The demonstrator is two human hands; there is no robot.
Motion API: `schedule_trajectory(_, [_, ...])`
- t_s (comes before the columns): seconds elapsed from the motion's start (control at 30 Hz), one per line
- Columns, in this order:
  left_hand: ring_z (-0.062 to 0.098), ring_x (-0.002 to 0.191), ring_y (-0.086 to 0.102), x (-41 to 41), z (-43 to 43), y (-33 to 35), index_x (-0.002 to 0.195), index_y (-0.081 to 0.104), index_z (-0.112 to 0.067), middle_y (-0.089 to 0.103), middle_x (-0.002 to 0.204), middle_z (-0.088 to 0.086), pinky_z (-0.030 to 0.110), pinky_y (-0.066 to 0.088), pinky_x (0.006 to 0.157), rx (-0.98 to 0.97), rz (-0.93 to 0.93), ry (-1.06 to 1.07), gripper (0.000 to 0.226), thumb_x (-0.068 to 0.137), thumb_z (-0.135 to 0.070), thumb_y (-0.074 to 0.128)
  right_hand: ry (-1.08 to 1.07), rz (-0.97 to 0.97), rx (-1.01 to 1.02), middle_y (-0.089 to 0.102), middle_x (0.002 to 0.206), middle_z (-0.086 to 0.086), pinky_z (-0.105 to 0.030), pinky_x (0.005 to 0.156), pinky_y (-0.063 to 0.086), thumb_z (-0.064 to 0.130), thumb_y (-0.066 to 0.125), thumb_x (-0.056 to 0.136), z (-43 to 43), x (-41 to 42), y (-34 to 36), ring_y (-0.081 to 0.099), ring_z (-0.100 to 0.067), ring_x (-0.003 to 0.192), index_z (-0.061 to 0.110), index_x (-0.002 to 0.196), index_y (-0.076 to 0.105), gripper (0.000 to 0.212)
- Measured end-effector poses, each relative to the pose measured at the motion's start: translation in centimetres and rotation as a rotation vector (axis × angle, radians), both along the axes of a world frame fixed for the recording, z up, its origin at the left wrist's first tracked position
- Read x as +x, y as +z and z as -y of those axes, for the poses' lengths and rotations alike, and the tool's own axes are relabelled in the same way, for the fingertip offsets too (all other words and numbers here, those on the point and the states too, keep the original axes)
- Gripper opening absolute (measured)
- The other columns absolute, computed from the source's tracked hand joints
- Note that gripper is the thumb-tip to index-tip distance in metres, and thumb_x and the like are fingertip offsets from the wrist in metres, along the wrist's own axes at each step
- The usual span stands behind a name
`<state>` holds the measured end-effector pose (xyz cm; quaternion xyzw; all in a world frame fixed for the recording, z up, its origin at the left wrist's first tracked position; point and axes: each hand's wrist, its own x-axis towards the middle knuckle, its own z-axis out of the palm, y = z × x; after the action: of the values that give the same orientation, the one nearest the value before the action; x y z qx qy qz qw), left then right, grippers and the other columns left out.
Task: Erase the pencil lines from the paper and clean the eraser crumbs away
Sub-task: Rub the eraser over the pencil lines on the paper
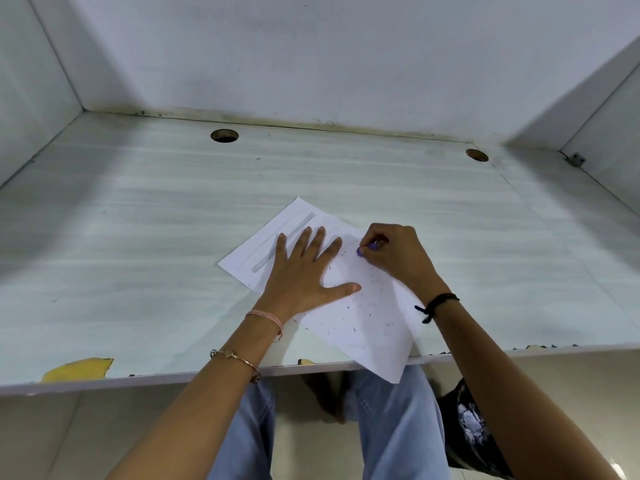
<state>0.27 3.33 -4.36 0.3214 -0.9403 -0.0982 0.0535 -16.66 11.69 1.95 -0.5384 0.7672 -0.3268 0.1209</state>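
A white sheet of paper (374, 327) lies at an angle on the desk, its near corner hanging over the front edge. Grey pencil lines (284, 242) run along its far left part. Dark eraser crumbs (372, 294) are scattered over the middle and near part of the sheet. My left hand (304, 268) lies flat on the paper with fingers spread, pressing it down. My right hand (394, 252) grips a small purple eraser (363, 250) with its tip touching the paper near the sheet's right edge.
The pale desk (138, 237) has two round cable holes (224, 135) (477, 155) near the back wall. White partition walls stand at the left, back and right. Yellow chipped patches (78, 370) mark the front edge. My legs in blue jeans show below the desk.
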Motion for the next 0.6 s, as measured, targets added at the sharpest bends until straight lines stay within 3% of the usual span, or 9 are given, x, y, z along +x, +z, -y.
schedule_trajectory(0.17, [0.018,0.150,-0.013,-0.1,0.0,-0.1,0.155,-0.003,-0.039,-0.013,0.164,-0.003,0.057,-0.013,0.116,-0.007,-0.002,0.006,0.106,0.063,-0.092,0.000,0.149,-0.013,0.073,0.067,0.066,0.003,-0.009,0.055,0.041,0.008,0.073,0.074,-0.4,1.7,-0.5,0.055,-0.003,0.057,0.013,0.072,0.070,0.006])
schedule_trajectory(0.3, [0.018,0.150,-0.016,0.0,-0.1,-0.1,0.154,-0.005,-0.038,-0.014,0.164,-0.003,0.057,-0.015,0.116,0.012,-0.004,0.000,0.105,0.065,-0.092,0.001,-0.075,0.138,-0.029,0.069,0.071,0.001,-0.010,0.056,0.043,0.007,0.073,0.076,-0.5,-1.0,-0.8,0.054,-0.001,0.056,0.010,0.074,0.069,0.005])
schedule_trajectory(0.43, [0.018,0.150,-0.015,-0.1,-0.3,0.0,0.155,-0.003,-0.038,-0.013,0.164,-0.004,0.061,-0.013,0.115,0.006,0.002,0.019,0.100,0.070,-0.090,0.000,-0.195,0.352,-0.168,0.073,0.084,-0.001,-0.020,0.071,0.051,0.009,0.066,0.085,-1.5,-1.0,-2.4,0.064,-0.008,0.073,0.011,0.086,0.069,0.003])
schedule_trajectory(0.5, [0.019,0.151,-0.008,-0.1,-0.7,0.3,0.154,0.011,-0.039,-0.003,0.165,-0.004,0.066,-0.011,0.112,0.006,-0.007,0.065,0.090,0.078,-0.088,0.007,-0.227,0.432,-0.244,0.072,0.090,0.002,-0.021,0.072,0.051,0.010,0.059,0.090,-2.0,-1.1,-2.8,0.063,-0.009,0.073,0.012,0.090,0.068,0.010])
schedule_trajectory(0.6, [0.031,0.148,0.015,-1.2,-0.8,0.9,0.140,0.043,-0.031,0.032,0.154,0.003,0.072,0.000,0.107,-0.101,-0.078,0.111,0.091,0.076,-0.084,0.008,-0.254,0.447,-0.266,0.071,0.093,0.003,-0.018,0.071,0.050,0.010,0.055,0.093,-1.9,-1.4,-2.5,0.065,-0.013,0.072,0.011,0.093,0.068,0.012])
